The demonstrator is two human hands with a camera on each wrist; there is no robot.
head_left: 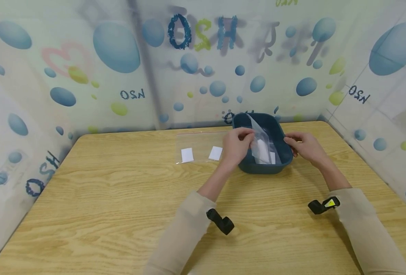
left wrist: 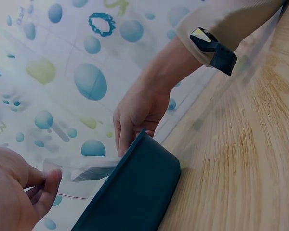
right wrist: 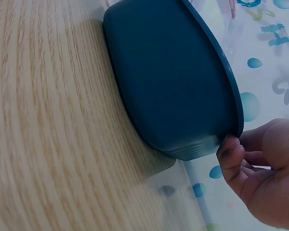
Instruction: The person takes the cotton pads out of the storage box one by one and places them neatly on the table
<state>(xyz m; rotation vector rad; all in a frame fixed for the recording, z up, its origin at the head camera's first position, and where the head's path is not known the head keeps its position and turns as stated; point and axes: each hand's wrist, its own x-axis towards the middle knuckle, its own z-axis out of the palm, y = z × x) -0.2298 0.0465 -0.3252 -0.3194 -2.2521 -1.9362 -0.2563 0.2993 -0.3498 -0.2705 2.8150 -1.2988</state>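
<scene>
Over a dark blue plastic basin (head_left: 262, 169), my left hand (head_left: 236, 147) pinches the edge of a clear plastic bag (head_left: 259, 131). The bag stands up out of the basin, its lower part inside, with white pieces (head_left: 262, 152) showing in and behind it. My right hand (head_left: 306, 146) grips the basin's right rim between thumb and fingers, as the right wrist view also shows. Left of the basin another clear bag (head_left: 201, 141) lies flat on the table, with a white square (head_left: 187, 155) and a second white square (head_left: 215, 153) on it; my left hand overlaps its right end in the head view.
The wooden table (head_left: 120, 206) runs up to a patterned curtain (head_left: 203, 76) printed with blue bubbles and letters, close behind the basin. Similar printed sheeting closes in both sides. A black camera mount (head_left: 220, 221) sits on the left sleeve, another camera mount (head_left: 323, 205) on the right.
</scene>
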